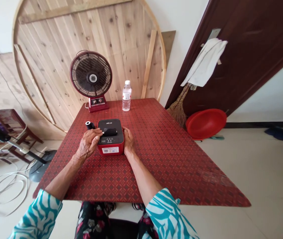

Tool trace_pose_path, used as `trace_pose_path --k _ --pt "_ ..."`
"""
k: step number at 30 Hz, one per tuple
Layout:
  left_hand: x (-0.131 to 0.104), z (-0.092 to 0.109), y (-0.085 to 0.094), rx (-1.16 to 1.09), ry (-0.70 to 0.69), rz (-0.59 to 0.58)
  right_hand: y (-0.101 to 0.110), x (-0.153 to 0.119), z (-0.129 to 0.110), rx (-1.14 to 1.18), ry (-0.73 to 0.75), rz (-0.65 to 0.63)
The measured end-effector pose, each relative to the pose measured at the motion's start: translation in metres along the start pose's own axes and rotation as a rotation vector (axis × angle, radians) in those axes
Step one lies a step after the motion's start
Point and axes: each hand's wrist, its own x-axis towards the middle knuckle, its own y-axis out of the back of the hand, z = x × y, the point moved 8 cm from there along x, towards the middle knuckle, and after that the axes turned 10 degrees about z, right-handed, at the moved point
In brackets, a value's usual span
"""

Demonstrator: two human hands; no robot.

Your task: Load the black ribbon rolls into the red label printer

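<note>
A red and black box-shaped machine, which looks like a small label printer, sits on the patterned table with a printed sticker on its red front. On its black lid is a glossy dark panel or recess. My left hand lies over the lid's left edge, fingers stretched toward that panel. Against the machine's right side rests my right hand, its fingers along the wall and partly hidden. Just behind my left hand is a black roll with a white end.
On the red-patterned table stand a fan and a clear water bottle, both toward the far edge. A round wooden panel leans on the wall. At right are a straw broom and a red basin.
</note>
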Motion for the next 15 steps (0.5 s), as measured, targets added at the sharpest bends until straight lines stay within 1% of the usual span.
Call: trace_pose_path --k 4,6,8,9,11,13,14,15 --pt "-0.004 -0.001 -0.002 0.015 -0.002 -0.003 0.001 0.0 0.001 -0.005 -0.002 0.002" --pt "-0.007 -0.002 -0.002 -0.025 0.024 0.008 0.001 0.0 0.001 -0.005 -0.004 0.009" --pt "-0.011 -0.004 -0.001 -0.08 0.078 0.027 0.001 -0.001 0.0 0.009 -0.006 0.01" --pt "-0.013 -0.006 0.001 -0.103 0.116 0.055 0.001 -0.001 0.0 0.02 -0.01 0.011" --pt "-0.017 -0.014 0.01 -0.132 0.221 0.162 0.001 -0.002 0.0 0.038 -0.02 0.01" --pt "-0.022 -0.026 0.02 -0.178 0.366 0.297 0.001 -0.002 0.0 0.042 -0.028 0.006" --pt "-0.024 -0.033 0.022 -0.227 0.449 0.338 0.001 -0.001 0.0 0.041 -0.029 0.005" --pt "-0.027 -0.04 0.02 -0.298 0.534 0.353 0.001 -0.001 0.0 0.037 -0.03 0.007"
